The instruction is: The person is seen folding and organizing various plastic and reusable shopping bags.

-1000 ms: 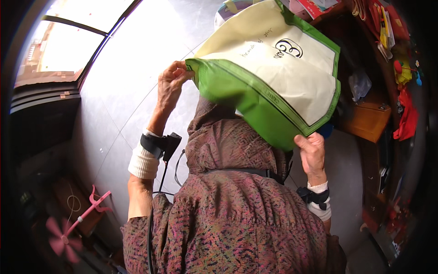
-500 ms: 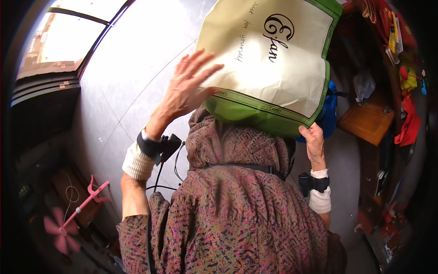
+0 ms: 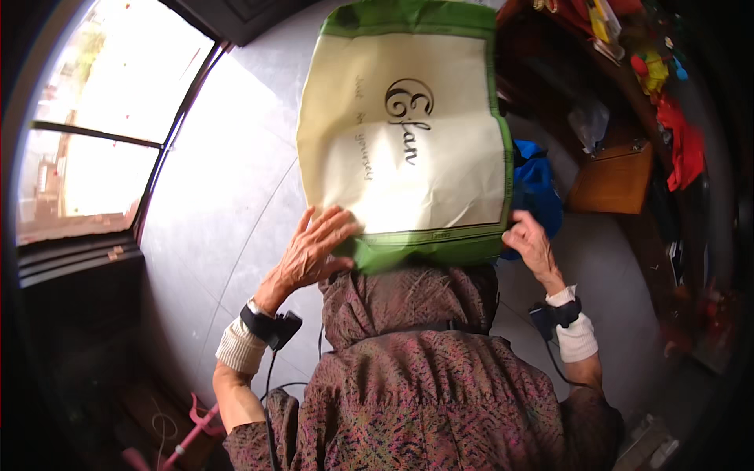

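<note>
A large cream shopping bag with green borders (image 3: 448, 180) and dark lettering lies across my lap, its lower green edge towards me. My left hand (image 3: 310, 251) rests at the bag's lower left corner, fingers stretched out and slightly blurred at the tips. At the lower right edge, my right hand (image 3: 534, 247) is closed, with thumb and forefinger pinching the green side. What lies under the bag is hidden. Both wrists carry black straps with small devices over white knitted cuffs.
Behind the bag's right side is a blue cloth-like thing (image 3: 538, 188). Further right are a brown wooden panel (image 3: 613, 184), a clear plastic bag (image 3: 589, 125) and a red cloth (image 3: 682, 145). A bright window (image 3: 94, 173) is at the left; a pink stand (image 3: 188, 439) is at lower left.
In the picture the bag has shifted left and nearer, as has the room around it. My left hand has come down from above the bag onto its lower left corner.
</note>
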`<state>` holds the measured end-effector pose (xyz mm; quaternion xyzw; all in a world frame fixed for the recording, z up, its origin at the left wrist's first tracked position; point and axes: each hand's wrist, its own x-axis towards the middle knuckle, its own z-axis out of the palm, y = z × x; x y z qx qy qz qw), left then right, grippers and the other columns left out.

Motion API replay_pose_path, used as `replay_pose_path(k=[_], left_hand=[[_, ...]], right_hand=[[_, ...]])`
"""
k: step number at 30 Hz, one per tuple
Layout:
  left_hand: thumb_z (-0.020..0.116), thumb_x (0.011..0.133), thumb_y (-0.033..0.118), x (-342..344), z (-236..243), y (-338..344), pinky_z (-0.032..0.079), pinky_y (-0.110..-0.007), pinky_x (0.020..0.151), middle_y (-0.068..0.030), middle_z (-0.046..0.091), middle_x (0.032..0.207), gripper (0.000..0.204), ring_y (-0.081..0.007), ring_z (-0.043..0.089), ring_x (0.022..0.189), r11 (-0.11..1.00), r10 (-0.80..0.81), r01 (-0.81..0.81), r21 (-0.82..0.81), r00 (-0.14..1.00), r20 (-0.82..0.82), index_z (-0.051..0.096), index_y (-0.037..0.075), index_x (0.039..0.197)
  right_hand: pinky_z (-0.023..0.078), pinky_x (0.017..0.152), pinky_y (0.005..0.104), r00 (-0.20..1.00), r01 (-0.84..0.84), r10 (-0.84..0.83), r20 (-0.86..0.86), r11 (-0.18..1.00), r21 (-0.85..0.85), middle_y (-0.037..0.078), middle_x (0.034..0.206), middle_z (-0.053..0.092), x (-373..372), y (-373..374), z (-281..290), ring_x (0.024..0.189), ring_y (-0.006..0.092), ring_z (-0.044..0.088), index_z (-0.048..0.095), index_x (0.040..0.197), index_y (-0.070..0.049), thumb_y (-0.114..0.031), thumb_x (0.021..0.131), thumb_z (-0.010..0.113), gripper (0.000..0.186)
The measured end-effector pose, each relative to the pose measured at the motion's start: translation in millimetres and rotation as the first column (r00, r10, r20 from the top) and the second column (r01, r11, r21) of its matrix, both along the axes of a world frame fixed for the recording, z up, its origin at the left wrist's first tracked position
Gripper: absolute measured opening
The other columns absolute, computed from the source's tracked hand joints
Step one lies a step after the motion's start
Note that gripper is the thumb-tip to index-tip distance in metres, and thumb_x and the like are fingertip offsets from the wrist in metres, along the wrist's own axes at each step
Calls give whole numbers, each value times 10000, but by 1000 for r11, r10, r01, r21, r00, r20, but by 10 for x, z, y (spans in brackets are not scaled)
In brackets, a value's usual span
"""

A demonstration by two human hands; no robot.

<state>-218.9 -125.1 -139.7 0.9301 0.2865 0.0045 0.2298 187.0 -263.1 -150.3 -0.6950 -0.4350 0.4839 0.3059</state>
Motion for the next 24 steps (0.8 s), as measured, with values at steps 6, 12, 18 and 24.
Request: replay_pose_path(k=[6,12,18,24], left_hand=[[818,551,243,-128,29,115,131,-550,1090,-106,291,1442,932,-326,235,1347,978,-152,171,122,976,-153,358,225,1361],[645,719,85,-173,-203,481,157,-540,1078,-102,358,1407,583,-313,278,1330,911,-47,74,407,996,-76,494,195,1271],[658,756,158,-209,64,589,153,-522,1083,-74,501,1302,409,-290,367,1290,987,27,-50,150,988,152,593,162,1160],[631,801,313,-263,873,528,321,-479,994,-90,636,1060,278,-257,558,1072,902,254,-141,-408,938,237,670,93,967]], right_hand=[[231,1044,553,391,-645,28,920,722,252,98,1443,239,81,619,331,1325,356,216,353,1365,-225,24,724,606,733],[159,1053,605,219,-864,172,961,491,109,67,1461,209,81,868,-267,1358,335,159,259,1400,-247,53,698,564,822],[250,1052,470,746,-623,218,629,561,545,60,1342,439,106,801,-200,1313,325,290,544,1227,-136,-21,767,547,475],[424,937,385,835,-546,384,394,490,680,100,995,653,397,676,537,971,254,621,631,979,-26,-143,858,569,180]])
